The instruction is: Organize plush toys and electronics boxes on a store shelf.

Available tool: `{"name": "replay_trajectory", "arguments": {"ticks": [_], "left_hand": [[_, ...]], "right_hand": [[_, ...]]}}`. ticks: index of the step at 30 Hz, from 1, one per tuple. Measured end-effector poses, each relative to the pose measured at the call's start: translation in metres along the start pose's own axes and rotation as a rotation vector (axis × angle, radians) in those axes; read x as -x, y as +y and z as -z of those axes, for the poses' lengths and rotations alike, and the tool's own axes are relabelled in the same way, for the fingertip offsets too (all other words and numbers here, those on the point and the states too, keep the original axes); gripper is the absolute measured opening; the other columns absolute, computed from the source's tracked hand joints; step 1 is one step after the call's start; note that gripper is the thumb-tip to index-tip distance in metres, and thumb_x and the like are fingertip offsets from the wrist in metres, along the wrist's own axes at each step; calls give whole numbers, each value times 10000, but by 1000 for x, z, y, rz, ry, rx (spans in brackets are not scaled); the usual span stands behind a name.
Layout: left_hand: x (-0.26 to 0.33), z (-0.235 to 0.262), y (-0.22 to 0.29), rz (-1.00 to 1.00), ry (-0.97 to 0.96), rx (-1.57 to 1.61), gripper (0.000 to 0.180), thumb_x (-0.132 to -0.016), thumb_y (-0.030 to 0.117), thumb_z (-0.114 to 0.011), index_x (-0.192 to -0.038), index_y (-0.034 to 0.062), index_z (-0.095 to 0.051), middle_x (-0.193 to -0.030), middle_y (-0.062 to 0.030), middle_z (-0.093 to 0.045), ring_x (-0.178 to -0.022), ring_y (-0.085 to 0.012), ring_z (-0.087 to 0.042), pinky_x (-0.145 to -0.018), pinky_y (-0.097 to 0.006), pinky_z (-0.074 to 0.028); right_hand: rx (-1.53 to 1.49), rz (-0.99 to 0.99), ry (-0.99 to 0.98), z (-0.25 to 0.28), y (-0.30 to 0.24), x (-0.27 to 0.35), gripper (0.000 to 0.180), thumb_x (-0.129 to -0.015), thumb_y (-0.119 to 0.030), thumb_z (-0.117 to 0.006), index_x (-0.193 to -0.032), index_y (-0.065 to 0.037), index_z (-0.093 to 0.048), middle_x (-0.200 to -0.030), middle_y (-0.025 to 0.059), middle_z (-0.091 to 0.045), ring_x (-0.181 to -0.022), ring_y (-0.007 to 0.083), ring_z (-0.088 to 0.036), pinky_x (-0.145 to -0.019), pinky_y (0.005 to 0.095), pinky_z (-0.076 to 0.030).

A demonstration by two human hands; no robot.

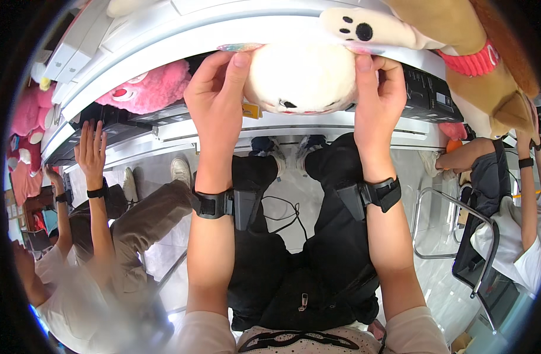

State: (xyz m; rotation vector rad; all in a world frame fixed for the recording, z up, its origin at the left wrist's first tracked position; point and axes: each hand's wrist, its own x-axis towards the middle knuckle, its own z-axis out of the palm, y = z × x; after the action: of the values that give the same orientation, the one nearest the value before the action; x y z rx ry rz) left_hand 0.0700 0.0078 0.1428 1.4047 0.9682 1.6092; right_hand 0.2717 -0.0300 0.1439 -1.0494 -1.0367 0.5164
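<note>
A round cream-white plush toy (pixel 300 74) rests at the edge of the white table, with dark and red stitching low on its near side. A shiny rainbow-coloured flap (pixel 240 46) sticks out at its left, and a similar pinkish flap shows partly at its right. My left hand (pixel 216 88) is closed on the toy's left side, thumb on top by the flap. Opposite it, my right hand (pixel 379 88) grips the right side in the same way. Some fingertips of both hands are hidden.
A large tan-and-white plush dog (pixel 465 65) with a red collar lies at the right. Pink plush (pixel 146 88) sits under the tabletop at the left, near black boxes (pixel 427 94). White boxes (pixel 76 47) stand far left. People sit close on both sides; a metal-framed chair (pixel 483 236) is at right.
</note>
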Motion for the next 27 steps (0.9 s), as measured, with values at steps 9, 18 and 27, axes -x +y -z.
{"name": "replay_trajectory", "arguments": {"ticks": [9, 18, 27], "left_hand": [[4, 18, 0, 141, -84, -2, 311, -994, 179, -703, -1196, -55, -668, -1056, -86, -720, -968, -101, -643, -846, -235, -509], [10, 37, -12, 161, -157, -109, 320, -971, 158, -726, -1200, -58, -674, -973, -53, -712, -841, -56, -623, -734, -206, -504], [11, 43, -14, 145, -99, -199, 263, -958, 188, -752, -1092, -36, -714, -825, 1, -673, -726, -26, -552, -633, -184, -442]], "right_hand": [[38, -108, -103, 27, 9, 5, 417, -929, -301, -787, -1147, 9, -613, -1035, 50, -654, -908, 100, -575, -830, 249, -473], [62, -264, -265, 54, 14, 4, 364, -986, -243, -714, -1210, 28, -620, -1021, 33, -670, -911, 95, -592, -836, 249, -485], [182, -267, -246, 58, 14, 0, 317, -970, -206, -719, -1172, 27, -644, -925, 8, -667, -788, 62, -572, -691, 227, -475]]}}
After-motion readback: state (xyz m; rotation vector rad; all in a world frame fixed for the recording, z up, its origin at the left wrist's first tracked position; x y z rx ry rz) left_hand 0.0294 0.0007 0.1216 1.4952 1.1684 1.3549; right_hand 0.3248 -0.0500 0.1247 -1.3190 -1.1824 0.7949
